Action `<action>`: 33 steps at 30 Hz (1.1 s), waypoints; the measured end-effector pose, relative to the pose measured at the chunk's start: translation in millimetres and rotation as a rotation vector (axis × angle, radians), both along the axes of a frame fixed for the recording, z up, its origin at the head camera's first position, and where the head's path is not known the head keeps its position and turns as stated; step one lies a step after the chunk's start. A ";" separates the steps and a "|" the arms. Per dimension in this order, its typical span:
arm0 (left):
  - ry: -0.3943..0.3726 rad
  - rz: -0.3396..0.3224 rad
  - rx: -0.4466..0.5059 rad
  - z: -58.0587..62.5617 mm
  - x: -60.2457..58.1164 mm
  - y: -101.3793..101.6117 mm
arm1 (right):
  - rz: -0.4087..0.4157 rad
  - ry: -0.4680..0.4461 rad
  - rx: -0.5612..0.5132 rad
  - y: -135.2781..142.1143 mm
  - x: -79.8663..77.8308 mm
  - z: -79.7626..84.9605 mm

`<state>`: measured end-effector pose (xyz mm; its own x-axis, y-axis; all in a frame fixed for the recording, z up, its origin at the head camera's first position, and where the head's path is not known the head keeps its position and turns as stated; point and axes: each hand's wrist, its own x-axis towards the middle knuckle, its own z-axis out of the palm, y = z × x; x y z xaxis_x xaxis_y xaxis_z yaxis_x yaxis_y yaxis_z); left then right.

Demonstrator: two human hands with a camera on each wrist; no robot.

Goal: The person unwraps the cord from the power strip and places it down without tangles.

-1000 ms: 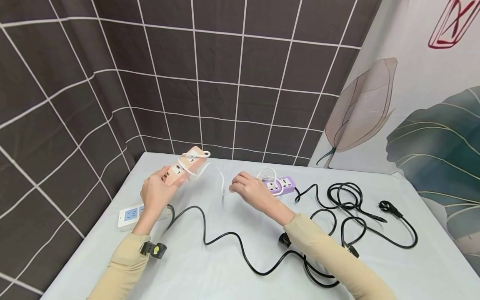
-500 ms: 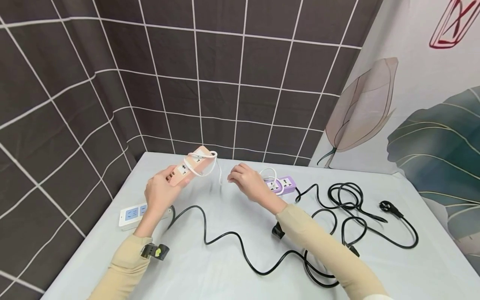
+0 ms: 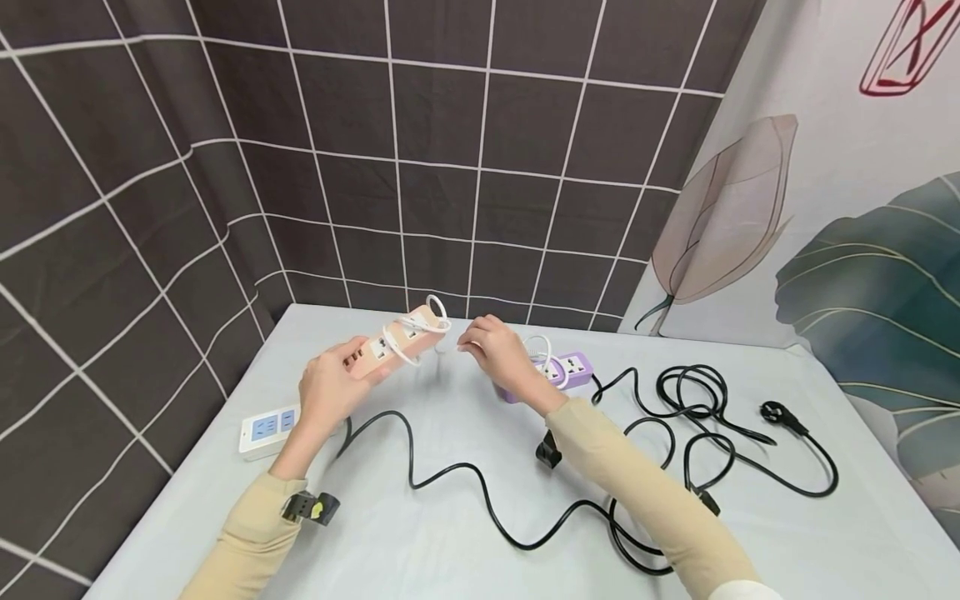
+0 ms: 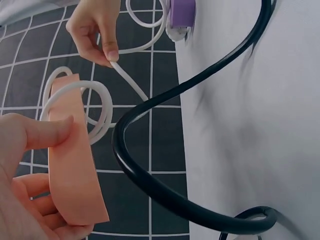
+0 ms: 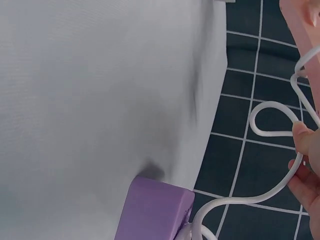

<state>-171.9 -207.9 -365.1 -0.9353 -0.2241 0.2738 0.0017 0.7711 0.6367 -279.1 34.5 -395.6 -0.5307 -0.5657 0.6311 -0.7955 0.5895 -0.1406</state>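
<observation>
In the head view my left hand (image 3: pixel 327 390) grips the near end of a peach-coloured power strip (image 3: pixel 382 352), raised and tilted over the table. A white cord (image 3: pixel 401 348) is wound around its far end. Thumb and fingers clasp the strip's edges in the left wrist view. My right hand (image 3: pixel 495 350) pinches the white cord (image 4: pixel 129 81) between thumb and fingertips, to the right of the strip. In the right wrist view a loop of that cord stands beside the thumb, while more of it runs back toward a purple power strip (image 5: pixel 155 209), partly behind my right hand in the head view.
A white power strip with blue sockets (image 3: pixel 264 428) lies at left, partly behind my left wrist. Its black cord (image 3: pixel 480 492) snakes across the table (image 3: pixel 420 558). Coiled black cord (image 3: pixel 690 392) and a black plug (image 3: pixel 780 414) lie at right. Dark gridded cloth (image 3: pixel 435 200) hangs behind.
My left hand has carried the peach power strip rightward, nearer my right hand. The right hand has risen slightly toward the back. The white cord's hanging strand has drawn up into loops by the strip's end.
</observation>
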 end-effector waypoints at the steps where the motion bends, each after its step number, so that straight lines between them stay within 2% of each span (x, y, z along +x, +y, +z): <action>1: 0.005 -0.009 0.000 -0.2 0.2 -0.1 | -0.005 -0.007 -0.006 0.1 -0.9 -0.3; 9: 0.065 -0.060 -0.039 0.4 3.9 4.2 | -0.050 -0.075 -0.064 -0.1 -6.4 -0.4; 16: -0.008 -0.091 -0.064 0.4 1.9 5.0 | -0.077 -0.091 -0.107 0.1 -9.7 2.7; 22: -0.021 -0.108 -0.093 -2.3 0.5 6.1 | -0.105 -0.104 -0.132 1.7 -14.3 4.0; 33: 0.020 -0.143 -0.161 -10.4 0.4 10.3 | -0.107 -0.114 -0.191 2.1 -14.0 9.3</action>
<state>-171.5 -197.6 -375.5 -0.9484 -0.0411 0.3145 0.1302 0.8539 0.5039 -293.1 36.6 -386.3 -0.6552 -0.3789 0.6536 -0.7025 0.6237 -0.3427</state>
